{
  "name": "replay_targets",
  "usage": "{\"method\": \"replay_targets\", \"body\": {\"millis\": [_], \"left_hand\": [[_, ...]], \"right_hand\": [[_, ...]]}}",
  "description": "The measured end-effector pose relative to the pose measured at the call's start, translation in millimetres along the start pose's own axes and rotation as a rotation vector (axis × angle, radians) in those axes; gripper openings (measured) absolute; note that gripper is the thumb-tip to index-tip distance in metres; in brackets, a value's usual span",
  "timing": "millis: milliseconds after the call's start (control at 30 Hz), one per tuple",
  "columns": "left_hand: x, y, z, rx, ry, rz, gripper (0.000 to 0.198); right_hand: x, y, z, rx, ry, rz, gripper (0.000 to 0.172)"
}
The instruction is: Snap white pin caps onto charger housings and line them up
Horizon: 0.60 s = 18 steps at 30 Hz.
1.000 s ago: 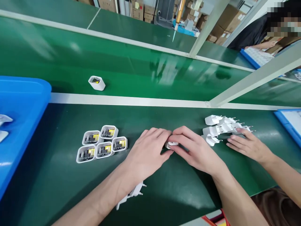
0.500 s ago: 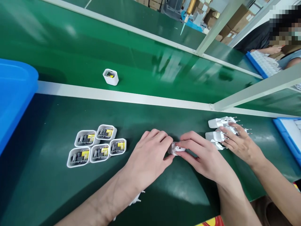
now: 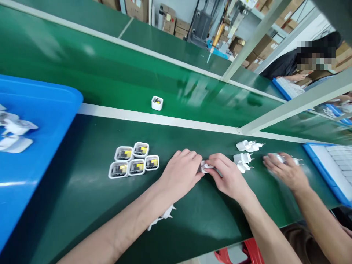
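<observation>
Between my two hands is a small white charger housing (image 3: 204,167), pinched low over the green bench. My left hand (image 3: 183,167) grips its left side, and the fingers of my right hand (image 3: 228,174) close on its right end; much of it is hidden by them. To the left of my left hand stand several open white housings (image 3: 136,167), with black and yellow parts inside. Partly behind my left forearm lie white plug pieces (image 3: 166,213) with pins. Beyond my right hand sits a group of white plug chargers (image 3: 243,157).
At left is a blue tray (image 3: 60,99) holding white pieces. One open housing (image 3: 157,103) stands beyond the pale rail (image 3: 165,118). A co-worker's hand (image 3: 288,170) covers plug chargers at right, near a blue-edged tray (image 3: 324,172). A red stool (image 3: 251,251) shows below.
The co-worker's hand has moved right, away from the plug group, with some chargers under it. My view has shifted, showing more of the blue tray. My hands keep their hold.
</observation>
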State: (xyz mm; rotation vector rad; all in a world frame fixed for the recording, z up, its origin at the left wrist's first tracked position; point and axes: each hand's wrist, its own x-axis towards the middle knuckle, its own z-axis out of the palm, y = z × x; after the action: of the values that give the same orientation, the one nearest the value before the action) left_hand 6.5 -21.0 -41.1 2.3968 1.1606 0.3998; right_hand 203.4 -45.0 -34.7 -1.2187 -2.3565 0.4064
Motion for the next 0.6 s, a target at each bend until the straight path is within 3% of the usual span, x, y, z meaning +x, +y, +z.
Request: {"method": "replay_targets", "body": {"millis": [100,200,267,333,400,467,533,600], "left_hand": [[-14.0,6.7,-31.1,0.141,0.012,0.019,0.019],[-39.8,0.5,-68.9,0.340,0.031,-0.017,0.014],[-59.5,-11.7,-84.4,0.430,0.045,-0.060,0.016],[-76.0,-26.0,-87.2,0.475,0.068,-0.085,0.022],[-85.5,-37.0,-80.7,0.490,0.097,-0.087,0.022],[-87.0,-41.7,-72.3,0.476,0.119,-0.083,0.020],[-82.0,-40.2,-66.7,0.453,0.139,-0.070,0.018],[-73.2,-34.5,-63.5,0.441,0.140,-0.051,0.015]], "right_hand": [[-5.1,7.4,-12.1,-0.129,-0.025,0.003,0.009],[-15.6,23.7,-36.3,-0.389,-0.034,0.032,0.018],[-22.2,27.4,-50.8,-0.541,0.046,0.072,0.028],[-25.2,14.4,-55.1,-0.587,0.175,0.105,0.035],[-24.0,-16.3,-43.7,-0.465,0.210,0.103,0.033],[-20.0,-54.9,-17.6,-0.242,0.045,0.052,0.031],[-15.4,-86.9,14.1,-0.124,-0.153,-0.056,0.039],[-12.4,-101.7,39.6,-0.114,-0.263,-0.142,0.036]]}}
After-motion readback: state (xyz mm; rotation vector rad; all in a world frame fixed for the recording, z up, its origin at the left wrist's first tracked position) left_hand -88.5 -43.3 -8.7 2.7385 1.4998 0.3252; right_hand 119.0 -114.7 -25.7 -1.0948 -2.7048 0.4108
